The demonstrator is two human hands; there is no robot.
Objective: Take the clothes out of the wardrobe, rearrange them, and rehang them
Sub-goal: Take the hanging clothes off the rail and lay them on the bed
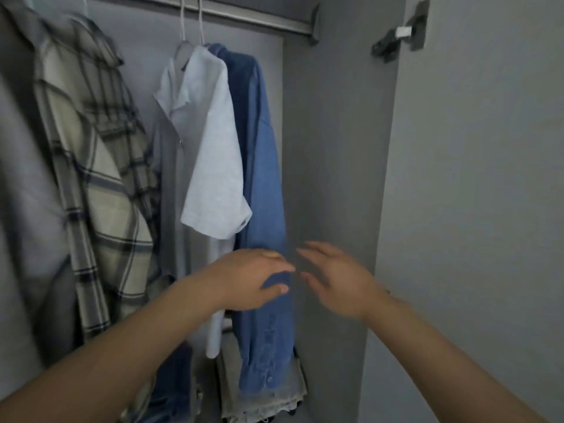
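Forearms, two, bare, reaching in from the lower corners toward the wardrobe interior. Left hand (pixel 256 277): fingers extended and loosely relaxed, laid against the sleeve of the blue denim shirt (pixel 265 209), thumb below; nothing clasped. Right hand (pixel 338 280): fingers straight and slightly spread, palm facing left, just beside the denim sleeve and apart from it, holding nothing. Both hands near each other, not touching.

Blue denim shirt: on a hanger at the right end of the rail (pixel 232 13), next to the wardrobe's right side panel (pixel 329 178); long sleeve hangs down with a buttoned cuff at the bottom.

White short-sleeved shirt (pixel 210 154): on a white hanger (pixel 190 25), immediately left of the denim shirt and overlapping it.

Plaid shirt (pixel 91 166): cream with dark checks, hanging well left of the white shirt; blurred.

Grey garment (pixel 24 209): at the far left edge, partly out of view.

Folded pale fabric (pixel 265 401): on the wardrobe floor beneath the denim cuff, frayed edge visible.

Door hinge (pixel 399 33): dark metal, mounted on the open door's inner face at upper right.
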